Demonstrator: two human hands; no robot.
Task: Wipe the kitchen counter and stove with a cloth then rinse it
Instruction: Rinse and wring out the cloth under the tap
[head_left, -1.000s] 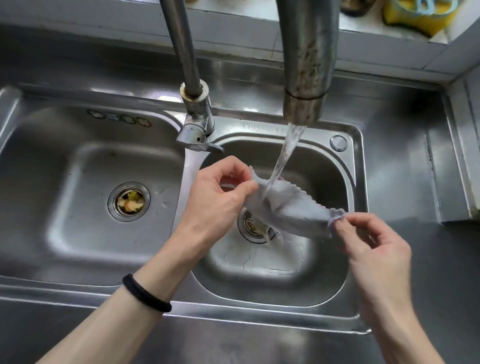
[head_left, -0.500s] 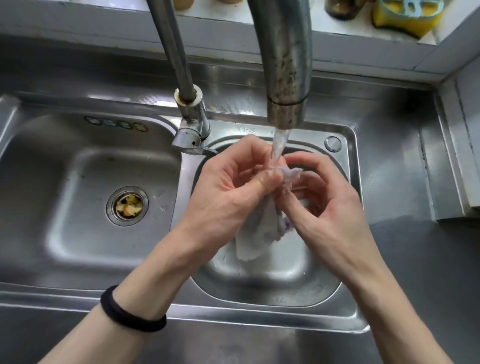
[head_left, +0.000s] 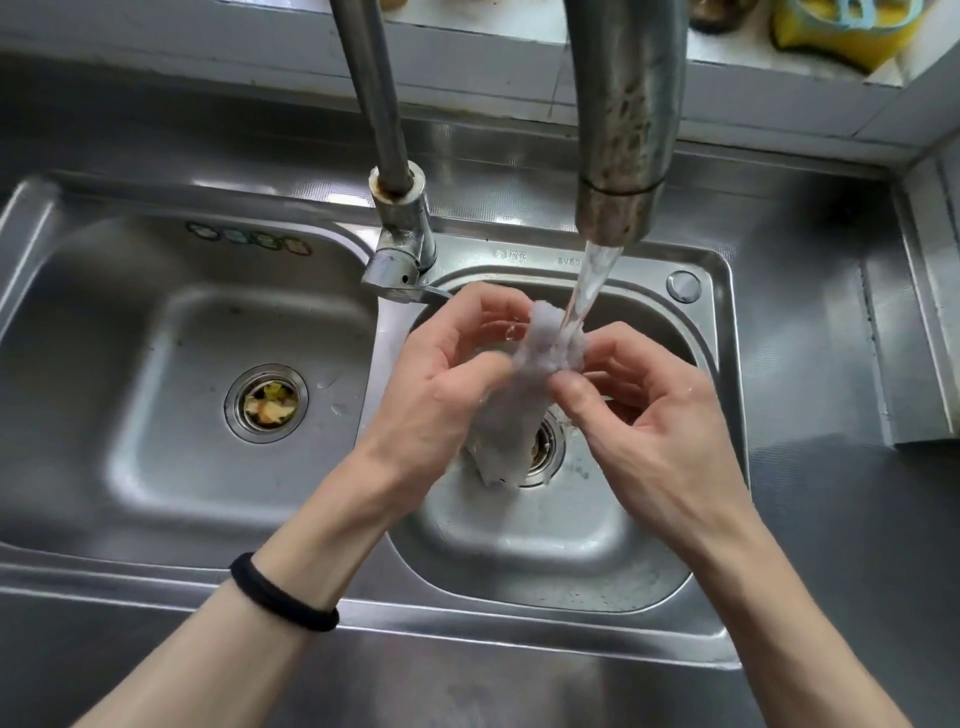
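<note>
Head view: scraps sat in the left drain (head_left: 267, 402). Over the right basin (head_left: 545, 561), the left hand (head_left: 441, 389) pinched the bunched cloth (head_left: 514, 410), its tail hanging low. The right hand (head_left: 654, 421) pinched it alongside, hands close together, under water running from the tap (head_left: 623, 130).

Both bare forearms come in from the lower edge and angle toward each other, so the hands meet close together in the middle. The left hand (head_left: 441, 384) shows its back, wrist slightly bent, fingers curled inward and the thumb pressed against the cloth (head_left: 511, 415). The right hand (head_left: 649, 415) faces it, back also upward, its thumb and curled fingers pinching the upper part of the same cloth. The two thumbs lie just beside each other.
</note>
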